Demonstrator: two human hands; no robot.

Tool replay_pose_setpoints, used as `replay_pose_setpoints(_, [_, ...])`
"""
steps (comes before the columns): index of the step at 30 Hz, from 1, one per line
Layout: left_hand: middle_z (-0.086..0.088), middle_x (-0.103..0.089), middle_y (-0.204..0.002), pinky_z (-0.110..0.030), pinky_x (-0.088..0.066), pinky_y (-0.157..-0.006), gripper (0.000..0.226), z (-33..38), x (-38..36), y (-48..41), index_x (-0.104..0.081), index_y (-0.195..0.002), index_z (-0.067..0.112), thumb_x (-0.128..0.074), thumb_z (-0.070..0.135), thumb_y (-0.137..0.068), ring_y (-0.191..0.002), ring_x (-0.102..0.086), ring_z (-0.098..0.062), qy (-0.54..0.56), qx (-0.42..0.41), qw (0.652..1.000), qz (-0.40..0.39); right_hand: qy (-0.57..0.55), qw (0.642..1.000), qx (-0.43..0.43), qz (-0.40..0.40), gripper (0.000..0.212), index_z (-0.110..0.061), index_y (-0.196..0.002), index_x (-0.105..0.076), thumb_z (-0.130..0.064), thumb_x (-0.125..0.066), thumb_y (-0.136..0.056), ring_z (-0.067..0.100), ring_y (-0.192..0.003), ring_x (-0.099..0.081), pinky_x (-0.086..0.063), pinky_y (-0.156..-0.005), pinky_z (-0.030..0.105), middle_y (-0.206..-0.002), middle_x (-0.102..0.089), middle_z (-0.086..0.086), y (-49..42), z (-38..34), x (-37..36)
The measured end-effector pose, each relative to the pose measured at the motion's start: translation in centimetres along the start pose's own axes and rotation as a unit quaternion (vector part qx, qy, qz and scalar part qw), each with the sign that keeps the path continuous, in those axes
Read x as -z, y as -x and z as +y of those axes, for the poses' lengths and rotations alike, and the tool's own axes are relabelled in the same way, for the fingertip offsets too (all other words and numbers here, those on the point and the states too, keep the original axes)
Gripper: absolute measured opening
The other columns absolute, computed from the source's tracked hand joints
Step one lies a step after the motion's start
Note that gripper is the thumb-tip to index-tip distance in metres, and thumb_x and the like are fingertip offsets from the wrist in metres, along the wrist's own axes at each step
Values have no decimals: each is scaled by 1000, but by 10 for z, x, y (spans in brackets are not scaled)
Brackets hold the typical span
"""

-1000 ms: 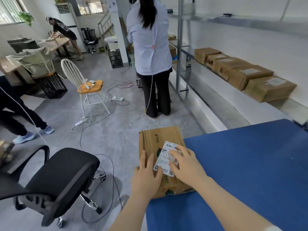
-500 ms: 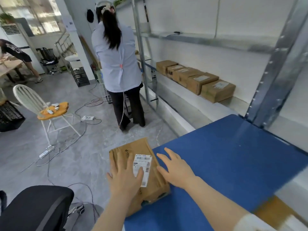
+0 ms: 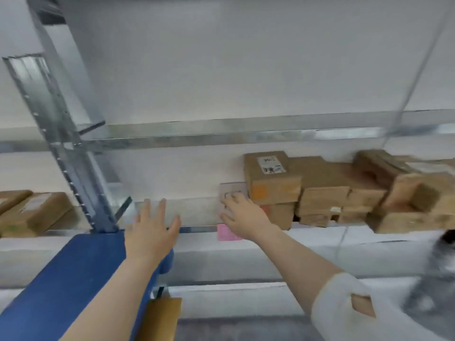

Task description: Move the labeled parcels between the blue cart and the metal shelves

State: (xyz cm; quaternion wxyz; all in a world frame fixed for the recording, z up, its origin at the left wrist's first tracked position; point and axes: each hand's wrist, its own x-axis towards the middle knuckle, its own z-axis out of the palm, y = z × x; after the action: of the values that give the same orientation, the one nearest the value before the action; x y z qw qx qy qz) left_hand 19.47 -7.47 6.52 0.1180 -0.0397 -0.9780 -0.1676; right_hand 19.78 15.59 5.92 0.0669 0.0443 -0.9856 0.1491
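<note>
Blue cart deck (image 3: 61, 279) lies nearest, with the left hand (image 3: 150, 232) spread flat and released over its far end, grasping nothing. Beyond it the right hand (image 3: 243, 217) reaches, its fingers loose and unladen, just beside the stacked parcels (image 3: 273, 183) on the metal shelves (image 3: 197, 136). More parcels (image 3: 34, 212) sit farther left. By my judgement a pick is only beginning and most of the moving remains.

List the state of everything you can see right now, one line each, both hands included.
left hand, open, fingers spread, holding nothing, over the blue cart's corner.
right hand, open, stretched toward the metal shelf beside the stacked parcels; contact unclear.
blue cart, corner by the shelf upright.
stacked parcels, piled on the shelf, top label up.
parcels at left, lying on the shelf.
</note>
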Motion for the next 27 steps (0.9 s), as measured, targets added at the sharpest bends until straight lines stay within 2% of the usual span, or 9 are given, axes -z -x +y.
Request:
replay_pose_setpoints(3, [-6, -8, -160, -51, -24, -111, 61, 93, -39, -26, -18, -150, 31, -31, 53, -95, -142, -18, -32, 20, -61, 998, -24, 45, 997, -50, 39, 45, -25, -138, -39, -40, -40, -96, 34, -120, -42, -43, -90, 43, -144, -33, 9, 8, 83, 37])
replay_pose_setpoints(6, [-1, -6, -161, -52, -23, -112, 60, 165, -72, -51, -13, -149, 35, -25, 56, -94, -144, -16, -29, 21, -109, 993, -44, 60, 993, -87, 51, 47, -26, -139, -36, -43, -38, -96, 34, -125, -40, -43, -94, 44, -148, -28, 8, 8, 150, 60])
replay_pose_setpoints(9, [-1, -10, -160, -53, -24, -111, 61, 204, -101, -73, -16, -148, 36, -25, 58, -92, -143, -16, -30, 42, -114, 991, -63, 63, 992, -94, 62, 48, -27, -141, -36, -45, -37, -96, 33, -127, -39, -40, -99, 45, -149, -28, 7, -2, 197, 69])
replay_pose_setpoints(14, [1, -11, -159, -56, -25, -109, 61, 223, -123, -105, -17, -147, 37, -27, 60, -91, -142, -17, -32, 23, -94, 992, -78, 53, 994, -78, 53, 47, -28, -139, -37, -45, -38, -96, 33, -125, -39, -40, -98, 43, -147, -30, 6, -39, 224, 71])
replay_pose_setpoints(19, [4, -10, -160, -53, -27, -107, 60, 230, -135, -154, -17, -147, 37, -26, 61, -92, -142, -18, -32, 12, -110, 990, -82, 23, 997, -58, 52, 46, -29, -140, -36, -45, -37, -96, 33, -130, -35, -38, -101, 45, -152, -24, 4, -88, 234, 64])
replay_pose_setpoints(23, [12, -4, -160, -49, -29, -110, 58, 236, -157, -183, -15, -146, 43, -26, 61, -92, -143, -18, -31, 49, -116, 984, -124, -19, 997, -73, 28, 51, -33, -143, -32, -49, -36, -95, 32, -138, -24, -37, -104, 44, -156, -17, -1, -116, 244, 48])
replay_pose_setpoints(27, [12, -2, -160, -41, -31, -110, 55, 238, -174, -195, -21, -146, 41, -30, 56, -95, -140, -28, -24, 118, -116, 975, -147, -80, 993, -84, 12, 52, -36, -146, -28, -50, -34, -96, 31, -142, -18, -25, -112, 40, -159, -10, -2, -129, 252, 35])
